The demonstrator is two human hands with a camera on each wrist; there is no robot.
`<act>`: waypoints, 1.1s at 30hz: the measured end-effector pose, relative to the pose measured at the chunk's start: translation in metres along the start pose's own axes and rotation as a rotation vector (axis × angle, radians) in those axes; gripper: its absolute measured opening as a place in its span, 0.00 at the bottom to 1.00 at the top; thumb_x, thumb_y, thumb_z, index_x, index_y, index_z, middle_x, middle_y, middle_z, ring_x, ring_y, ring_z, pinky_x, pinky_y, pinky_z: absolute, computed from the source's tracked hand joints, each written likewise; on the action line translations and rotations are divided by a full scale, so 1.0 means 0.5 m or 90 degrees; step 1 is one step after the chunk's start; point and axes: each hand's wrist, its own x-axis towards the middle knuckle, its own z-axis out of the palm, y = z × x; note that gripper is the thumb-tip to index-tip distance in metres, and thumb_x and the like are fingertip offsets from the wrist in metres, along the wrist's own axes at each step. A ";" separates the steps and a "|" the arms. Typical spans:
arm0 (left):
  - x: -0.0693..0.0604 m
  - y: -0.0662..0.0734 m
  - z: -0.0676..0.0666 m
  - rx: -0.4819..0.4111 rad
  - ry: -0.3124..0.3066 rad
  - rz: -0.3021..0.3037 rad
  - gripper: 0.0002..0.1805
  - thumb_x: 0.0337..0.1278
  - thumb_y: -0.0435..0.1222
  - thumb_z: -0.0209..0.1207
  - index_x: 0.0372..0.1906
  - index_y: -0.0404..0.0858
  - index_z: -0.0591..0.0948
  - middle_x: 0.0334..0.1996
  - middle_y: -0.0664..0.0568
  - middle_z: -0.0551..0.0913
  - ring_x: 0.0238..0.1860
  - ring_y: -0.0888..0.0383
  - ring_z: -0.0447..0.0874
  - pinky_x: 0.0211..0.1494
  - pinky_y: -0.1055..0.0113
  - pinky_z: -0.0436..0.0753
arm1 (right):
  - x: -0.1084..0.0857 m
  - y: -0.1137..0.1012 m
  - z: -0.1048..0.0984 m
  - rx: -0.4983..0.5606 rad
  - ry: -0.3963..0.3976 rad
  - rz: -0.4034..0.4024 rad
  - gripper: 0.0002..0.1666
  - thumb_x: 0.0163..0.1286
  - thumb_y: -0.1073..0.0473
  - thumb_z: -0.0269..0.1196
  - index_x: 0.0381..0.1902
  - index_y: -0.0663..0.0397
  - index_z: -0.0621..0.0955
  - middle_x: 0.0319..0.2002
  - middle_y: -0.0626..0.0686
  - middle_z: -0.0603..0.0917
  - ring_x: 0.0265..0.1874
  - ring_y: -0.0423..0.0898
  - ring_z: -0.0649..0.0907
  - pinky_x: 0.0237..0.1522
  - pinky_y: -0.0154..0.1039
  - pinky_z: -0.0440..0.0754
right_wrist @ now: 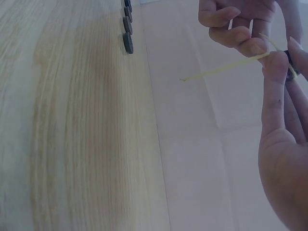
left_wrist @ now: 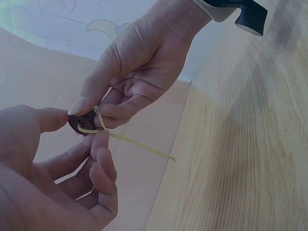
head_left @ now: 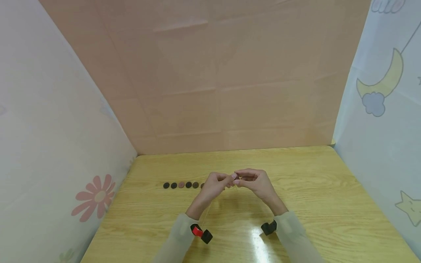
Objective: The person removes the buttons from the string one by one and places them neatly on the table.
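Observation:
Between the fingertips of both hands is a dark brown button with small holes. A yellow string runs through a hole of it and loops over its edge, and one loose end sticks out. My left hand pinches the button's rim with thumb and fingers. From the other side, my right hand pinches the same button between thumb and fingers. Both hands are raised over the table, and the right wrist view shows the string end pointing away from the fingers.
A row of several dark and brownish buttons lies on the wooden table left of my hands, its right end partly behind the left hand. A pinkish-brown sheet hangs at the back. Patterned white sheets stand at both sides.

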 end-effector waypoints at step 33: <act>-0.010 -0.006 -0.030 0.002 0.017 -0.004 0.23 0.73 0.55 0.62 0.57 0.42 0.88 0.49 0.48 0.90 0.48 0.55 0.84 0.56 0.49 0.83 | 0.002 -0.003 -0.005 -0.014 0.018 -0.011 0.27 0.69 0.60 0.73 0.61 0.70 0.82 0.56 0.66 0.87 0.44 0.41 0.92 0.48 0.39 0.91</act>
